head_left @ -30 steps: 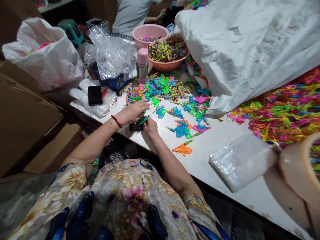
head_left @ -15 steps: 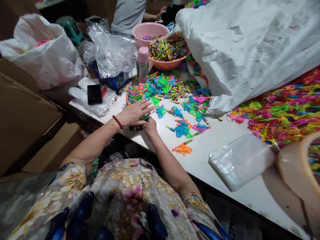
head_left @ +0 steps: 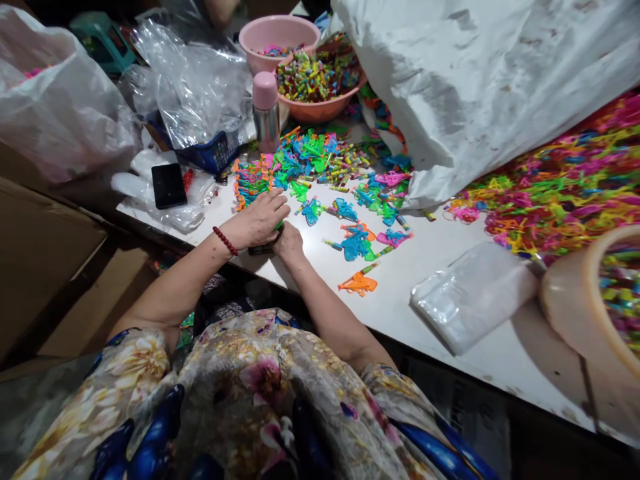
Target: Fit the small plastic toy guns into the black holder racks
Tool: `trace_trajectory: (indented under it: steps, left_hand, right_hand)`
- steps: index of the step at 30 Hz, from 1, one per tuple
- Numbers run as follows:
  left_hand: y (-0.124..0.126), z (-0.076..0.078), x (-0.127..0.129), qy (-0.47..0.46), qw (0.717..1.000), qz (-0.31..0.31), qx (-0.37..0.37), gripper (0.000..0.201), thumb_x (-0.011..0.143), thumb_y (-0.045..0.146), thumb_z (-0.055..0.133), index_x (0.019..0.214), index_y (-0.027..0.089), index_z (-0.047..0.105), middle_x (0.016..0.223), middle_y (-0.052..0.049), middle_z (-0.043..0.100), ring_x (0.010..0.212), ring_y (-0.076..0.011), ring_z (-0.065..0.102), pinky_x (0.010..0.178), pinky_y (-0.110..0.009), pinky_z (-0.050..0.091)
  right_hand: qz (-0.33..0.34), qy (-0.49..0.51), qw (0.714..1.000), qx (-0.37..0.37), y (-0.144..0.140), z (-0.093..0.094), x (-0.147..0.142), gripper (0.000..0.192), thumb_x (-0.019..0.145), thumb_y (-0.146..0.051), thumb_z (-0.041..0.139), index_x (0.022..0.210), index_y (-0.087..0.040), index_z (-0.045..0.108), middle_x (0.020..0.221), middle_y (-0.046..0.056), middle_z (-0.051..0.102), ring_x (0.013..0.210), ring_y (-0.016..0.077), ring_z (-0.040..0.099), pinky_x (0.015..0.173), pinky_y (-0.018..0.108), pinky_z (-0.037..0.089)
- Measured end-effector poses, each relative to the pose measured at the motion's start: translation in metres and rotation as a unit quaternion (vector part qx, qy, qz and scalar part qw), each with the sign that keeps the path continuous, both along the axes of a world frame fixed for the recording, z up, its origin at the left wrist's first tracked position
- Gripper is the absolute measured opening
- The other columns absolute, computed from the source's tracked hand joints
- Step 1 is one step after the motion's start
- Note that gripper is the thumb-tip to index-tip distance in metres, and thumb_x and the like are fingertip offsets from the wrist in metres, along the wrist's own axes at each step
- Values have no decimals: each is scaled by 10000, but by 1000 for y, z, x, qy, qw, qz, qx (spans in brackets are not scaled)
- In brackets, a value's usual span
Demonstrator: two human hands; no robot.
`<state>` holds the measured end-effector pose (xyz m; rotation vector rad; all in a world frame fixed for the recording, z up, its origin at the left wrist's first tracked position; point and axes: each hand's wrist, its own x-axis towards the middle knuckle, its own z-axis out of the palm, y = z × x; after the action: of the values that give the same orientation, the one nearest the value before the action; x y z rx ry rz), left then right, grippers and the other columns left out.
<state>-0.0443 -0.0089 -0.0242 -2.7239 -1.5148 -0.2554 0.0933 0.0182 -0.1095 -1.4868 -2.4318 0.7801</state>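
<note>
Green toy [head_left: 278, 227] pinched between left hand [head_left: 260, 220] and right hand [head_left: 287, 241], above dark tray [head_left: 260, 250]; loose toys [head_left: 310, 160] lie beyond tray, nearer left hand.

White table [head_left: 450, 267]. On it: toy heap [head_left: 320, 167] mid-back, loose orange toy [head_left: 358, 285] near front edge, flat clear bag stack [head_left: 473, 295] right of it, phone [head_left: 169, 185] on plastic at left end, flask [head_left: 266, 112] upright, pink basin [head_left: 320, 107] behind, white sack [head_left: 475, 87] right, blue basket [head_left: 210, 155] left.
</note>
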Motion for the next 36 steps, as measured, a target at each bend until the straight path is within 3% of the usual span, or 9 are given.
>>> trace_trajectory:
  steps: [3,10,18,22,28,36]
  left_hand:
    - [-3,4,2,30,999,5,-15,547,769,201,776,1254,97,546,1464,-243,504,1511,-472,346,1191,-658,397]
    - [-3,3,-10,2,1000,-19,-8,607,777,190,756,1336,154,521,1469,-198,498,1526,-426,344,1205,-626,403]
    - [-1,3,-3,41,999,-12,-27,565,762,127,708,1309,168,575,1485,-194,482,1540,-461,289,1200,-688,361]
    - [0,5,-4,59,998,-10,-35,541,780,135,684,1309,153,575,1483,-204,489,1530,-445,308,1201,-677,365]
    - [-2,6,-5,64,998,-3,-11,610,800,122,665,1394,162,533,1506,-202,476,1531,-424,310,1203,-653,372]
    - [-1,-2,-4,72,997,-7,12,431,803,72,650,1230,111,611,1451,-220,521,1501,-447,331,1176,-659,400]
  right_hand:
    - [22,-5,1000,15,3,-7,0,288,931,-297,562,1162,-173,680,1121,125,734,1040,284,664,842,331,437]
    - [15,22,999,36,7,-19,-5,235,900,-266,549,1048,-168,703,1022,88,751,1027,254,646,970,371,379]
    - [16,37,999,22,8,-18,-18,313,905,-278,555,1177,-193,684,1161,85,741,1180,275,609,1195,466,207]
    - [27,32,999,1,9,-16,-14,311,911,-267,541,1186,-188,663,1145,71,742,1150,265,630,1221,466,170]
    - [-24,56,998,0,2,-14,-10,268,965,-231,446,1154,-201,633,1094,36,748,1144,225,636,1245,492,119]
    - [-11,40,999,-1,3,-9,-16,231,910,-262,568,1114,-221,669,1076,50,740,1160,260,618,1244,510,166]
